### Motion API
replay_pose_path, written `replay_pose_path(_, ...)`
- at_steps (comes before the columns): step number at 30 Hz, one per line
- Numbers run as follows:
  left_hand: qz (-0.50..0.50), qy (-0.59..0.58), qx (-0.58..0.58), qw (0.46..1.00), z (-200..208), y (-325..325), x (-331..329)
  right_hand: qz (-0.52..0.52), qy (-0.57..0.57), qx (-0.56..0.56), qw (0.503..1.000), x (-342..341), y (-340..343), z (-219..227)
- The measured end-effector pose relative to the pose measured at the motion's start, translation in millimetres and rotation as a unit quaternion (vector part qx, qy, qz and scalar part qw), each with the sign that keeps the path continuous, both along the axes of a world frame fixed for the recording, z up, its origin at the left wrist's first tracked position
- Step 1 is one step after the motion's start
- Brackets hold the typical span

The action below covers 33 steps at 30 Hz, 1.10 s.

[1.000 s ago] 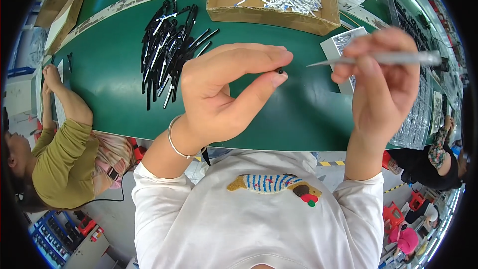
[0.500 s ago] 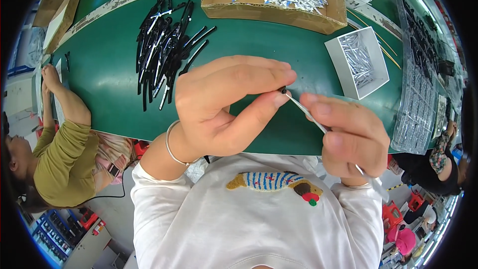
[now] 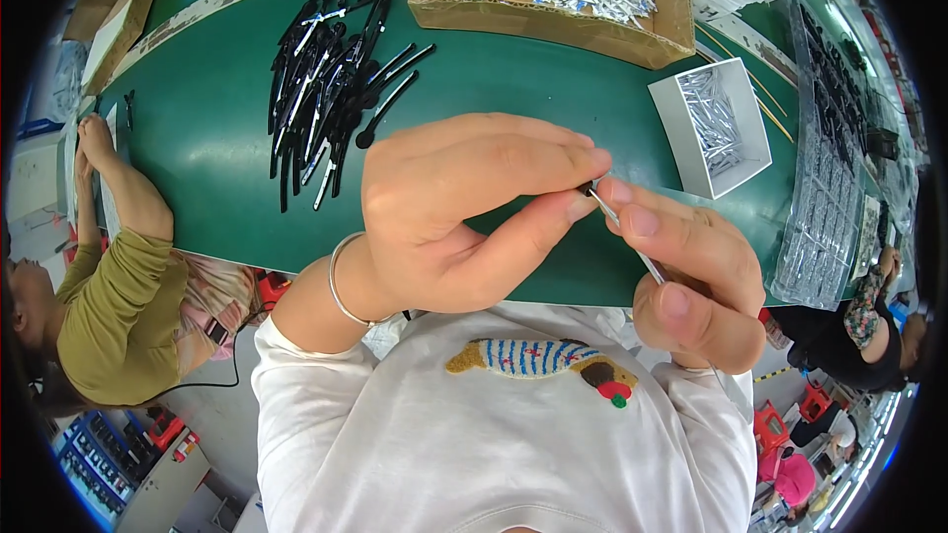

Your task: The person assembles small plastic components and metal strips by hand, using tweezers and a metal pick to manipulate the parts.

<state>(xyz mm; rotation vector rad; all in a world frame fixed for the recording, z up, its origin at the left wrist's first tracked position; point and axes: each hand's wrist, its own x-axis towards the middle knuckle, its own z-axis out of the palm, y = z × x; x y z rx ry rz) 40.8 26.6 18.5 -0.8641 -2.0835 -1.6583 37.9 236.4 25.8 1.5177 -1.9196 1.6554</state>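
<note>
My left hand (image 3: 484,207) pinches a small black part (image 3: 587,189) between thumb and fingertips, above the green table. Most of that part is hidden by the fingers, so its kind is not clear. Thin silver tweezers (image 3: 652,266) lie in the closed fingers of my right hand (image 3: 696,271), their points touching or very close to the black part. My two hands almost meet at the fingertips. Beyond my left hand lies a loose heap of long black pieces with rounded ends (image 3: 321,89), some carrying white strips.
A cardboard box (image 3: 553,35) of small white-and-blue strips stands at the far side of the green table (image 3: 217,138). Right of it are a white box (image 3: 681,138) of thin silvery pieces, thin sticks (image 3: 760,89) and clear plastic trays (image 3: 820,178). Another person (image 3: 118,286) sits at left.
My left hand and the black part have shifted slightly right. The right-hand fingers have come closer along the tweezers, nearly meeting the left fingertips.
</note>
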Motion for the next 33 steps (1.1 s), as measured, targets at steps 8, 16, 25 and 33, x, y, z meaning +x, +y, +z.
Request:
replay_pose_path(8, 0.003, -0.011, 0.002, 1.000, 2.8, 0.3, 0.7, 0.007, -0.030, 0.008, 0.999, 6.1, -4.2, 4.6)
replay_pose_path(16, 0.009, -0.003, -0.004, 1.000, 3.8, 0.4, 1.1, 0.012, -0.059, 0.016, 0.998, 6.2, -2.4, 6.1)
replay_pose_path(25, 0.006, -0.004, -0.010, 1.000, 5.5, -0.2, 1.6, 0.014, -0.094, 0.023, 0.995, 9.0, 2.0, 7.0)
replay_pose_path(33, 0.003, 0.000, -0.003, 1.000, 4.6, -1.2, 1.9, 0.017, -0.124, 0.032, 0.992, 12.3, -1.3, 10.4)
